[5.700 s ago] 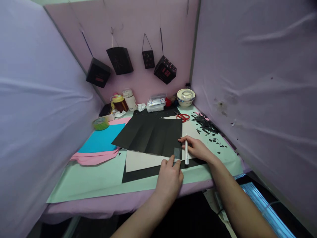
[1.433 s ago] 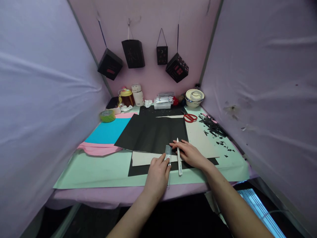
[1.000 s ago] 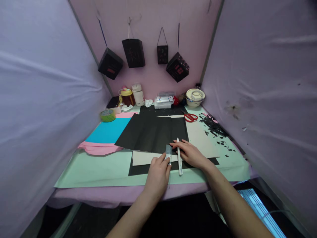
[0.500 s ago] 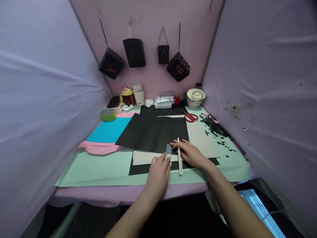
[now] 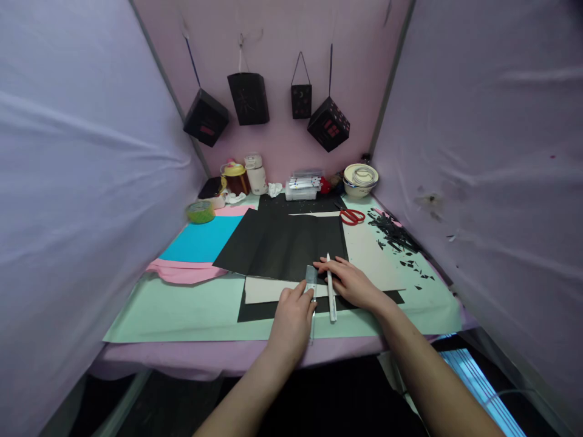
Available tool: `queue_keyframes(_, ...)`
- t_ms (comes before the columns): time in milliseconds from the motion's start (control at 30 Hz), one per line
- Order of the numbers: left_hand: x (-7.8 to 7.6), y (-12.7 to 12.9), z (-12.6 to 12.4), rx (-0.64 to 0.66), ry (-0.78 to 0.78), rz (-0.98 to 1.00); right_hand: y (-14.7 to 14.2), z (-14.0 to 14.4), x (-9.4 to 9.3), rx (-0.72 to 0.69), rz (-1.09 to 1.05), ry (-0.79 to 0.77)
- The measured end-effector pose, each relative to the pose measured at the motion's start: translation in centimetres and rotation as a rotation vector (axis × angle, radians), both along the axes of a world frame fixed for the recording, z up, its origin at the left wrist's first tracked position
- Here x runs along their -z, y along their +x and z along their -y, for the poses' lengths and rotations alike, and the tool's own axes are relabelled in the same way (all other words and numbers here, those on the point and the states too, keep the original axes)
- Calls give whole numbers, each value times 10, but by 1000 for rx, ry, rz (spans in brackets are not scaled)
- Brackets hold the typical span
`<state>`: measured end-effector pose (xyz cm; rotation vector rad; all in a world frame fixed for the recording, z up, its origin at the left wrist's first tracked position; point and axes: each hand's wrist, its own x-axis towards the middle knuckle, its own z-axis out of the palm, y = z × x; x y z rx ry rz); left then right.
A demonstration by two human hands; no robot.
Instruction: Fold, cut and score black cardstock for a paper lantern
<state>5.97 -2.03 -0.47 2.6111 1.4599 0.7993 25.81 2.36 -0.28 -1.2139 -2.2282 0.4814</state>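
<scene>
My left hand (image 5: 293, 317) has its fingers pressed on a clear ruler (image 5: 311, 274), which points away from me across the paper's near edge. My right hand (image 5: 354, 281) holds a white pen (image 5: 331, 298) between its fingers, with the tip away from me. Its fingertips rest near the edge of a large black paper sheet (image 5: 277, 243). Under that sheet lies an off-white board (image 5: 266, 290), and beneath the board another black sheet (image 5: 255, 312) shows along the front.
Red-handled scissors (image 5: 353, 216) and black paper scraps (image 5: 394, 230) lie to the right. Blue paper (image 5: 200, 240) and green tape (image 5: 200, 212) are at left. A bottle (image 5: 255, 175), a pen box (image 5: 301, 188) and a lidded bowl (image 5: 359, 180) line the back. Several black lanterns (image 5: 248, 99) hang above.
</scene>
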Motion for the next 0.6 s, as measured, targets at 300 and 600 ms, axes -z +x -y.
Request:
queue_keyframes(300, 0, 1, 0, -11, -17, -26, 0, 0, 0, 1, 1, -5)
queue_keyframes(600, 0, 1, 0, -18, -13, -52, -1, 0, 0, 0, -4, -8)
